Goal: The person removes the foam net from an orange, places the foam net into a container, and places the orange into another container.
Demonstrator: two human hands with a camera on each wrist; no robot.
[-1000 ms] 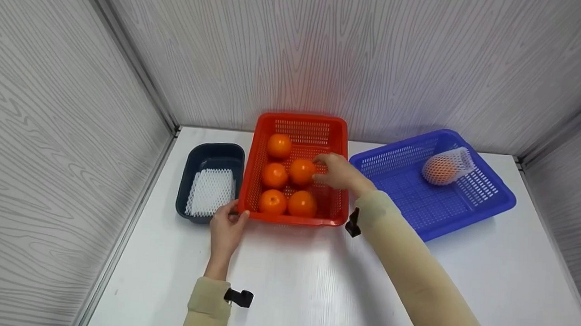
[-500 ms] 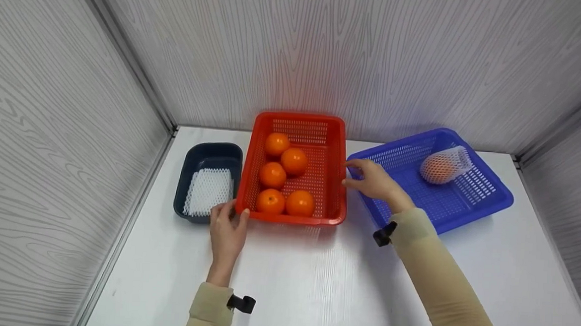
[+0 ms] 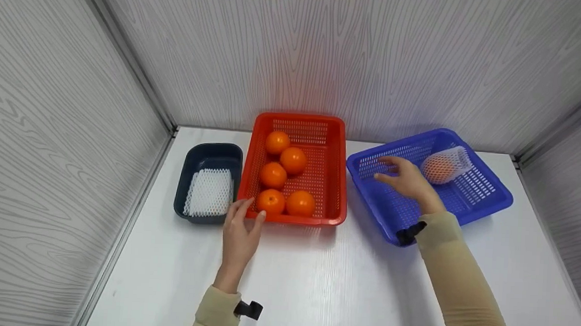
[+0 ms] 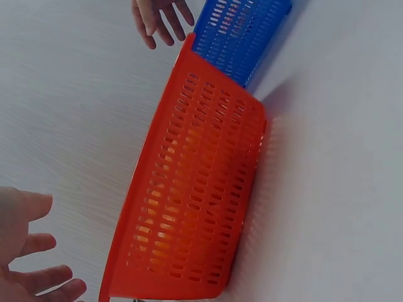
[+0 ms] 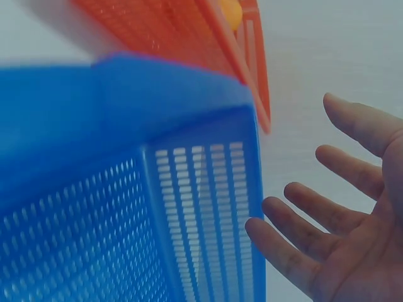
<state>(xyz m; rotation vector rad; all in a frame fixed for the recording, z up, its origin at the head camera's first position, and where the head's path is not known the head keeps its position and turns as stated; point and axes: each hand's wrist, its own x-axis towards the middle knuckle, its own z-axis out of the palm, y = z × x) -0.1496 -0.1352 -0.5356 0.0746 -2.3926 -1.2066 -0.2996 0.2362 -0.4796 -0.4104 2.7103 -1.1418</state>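
Several bare oranges [image 3: 273,175] lie in the red basket [image 3: 343,175], most along its left side and two at the near end. My left hand [image 3: 241,235] is at the basket's near left corner, fingers spread and holding nothing; in the left wrist view they look apart from the rim. Over the left part of the blue basket [image 3: 446,228] hovers my right hand [image 3: 409,181], its fingers loosely extended and nothing in them. An orange in a white foam net [image 3: 440,168] lies at the far right of the blue basket.
Left of the red basket stands a dark tray [image 3: 188,177] with a stack of white foam nets [image 3: 210,192]. Wood-patterned panels [image 3: 301,54] close off the back and sides of the white table [image 3: 294,282].
My right hand has left the red basket and moved right, over the blue one. One orange shifted up and left. My left hand has loosened from the red basket's corner and moved slightly right.
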